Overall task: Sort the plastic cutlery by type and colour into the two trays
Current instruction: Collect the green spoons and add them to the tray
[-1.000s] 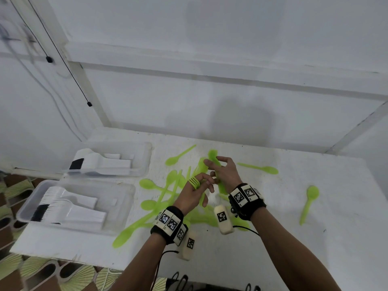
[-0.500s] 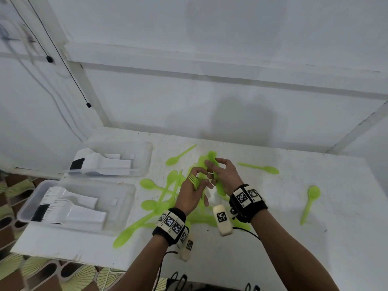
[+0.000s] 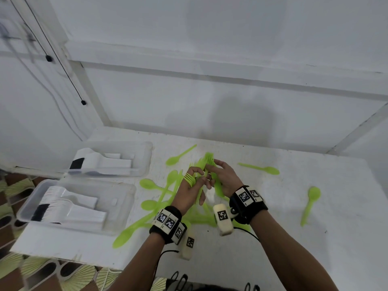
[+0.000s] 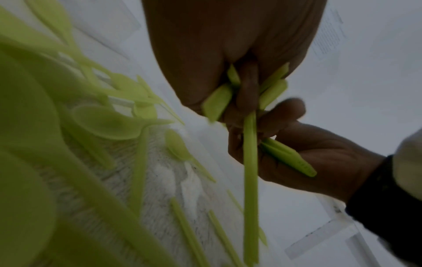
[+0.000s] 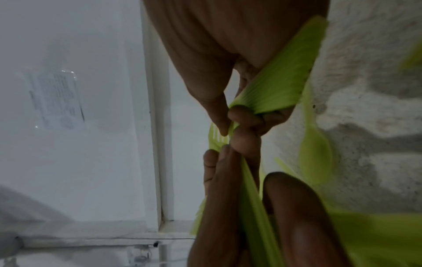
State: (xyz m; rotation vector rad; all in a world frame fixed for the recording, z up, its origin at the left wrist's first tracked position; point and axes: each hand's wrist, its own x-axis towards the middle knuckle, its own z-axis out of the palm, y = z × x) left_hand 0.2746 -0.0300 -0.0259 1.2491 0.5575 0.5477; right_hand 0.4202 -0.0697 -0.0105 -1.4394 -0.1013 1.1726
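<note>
Lime-green plastic fills my grip: my left hand [image 3: 190, 191] has its fingers [image 4: 248, 90] clamped on a few green forks [image 3: 190, 179], while my right hand [image 3: 225, 179] curls round a stacked bundle of forks [image 5: 276, 86]. Both hover above the loose green spoons [image 3: 165, 198] on the white tabletop [image 3: 273, 259]. The two trays [image 3: 126, 194], holding white cutlery [image 3: 69, 206], sit well to the left.

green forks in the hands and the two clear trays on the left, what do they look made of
The lime-green forks held by the left hand and right hand look like thin moulded plastic, slightly translucent with a satin sheen. The two clear trays appear to be thin, glossy, see-through plastic: white cutlery shows through their walls.
</note>
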